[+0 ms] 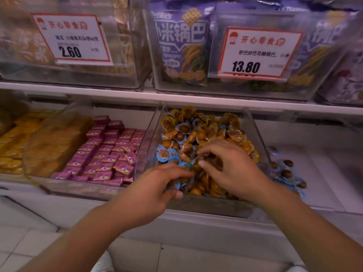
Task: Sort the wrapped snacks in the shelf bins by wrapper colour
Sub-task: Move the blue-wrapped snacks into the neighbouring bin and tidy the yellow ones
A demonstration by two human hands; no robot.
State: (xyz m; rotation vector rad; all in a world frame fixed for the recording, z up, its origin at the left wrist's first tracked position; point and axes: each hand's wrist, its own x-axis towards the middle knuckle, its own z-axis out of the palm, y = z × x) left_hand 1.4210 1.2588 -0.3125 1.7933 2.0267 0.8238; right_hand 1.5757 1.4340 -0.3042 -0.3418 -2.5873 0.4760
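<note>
Inside the clear bin [253, 134], yellow snacks [208, 132] and blue snacks [164, 154] lie mixed. Left hand [157, 185] clutches several blue ones at the bin's front; right hand [229, 165] pinches one wrapper beside it.

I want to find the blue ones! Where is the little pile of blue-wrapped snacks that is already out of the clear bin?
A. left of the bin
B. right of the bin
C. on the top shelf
B: the blue-wrapped snacks lie on the white shelf right of the clear plastic bin.
</note>
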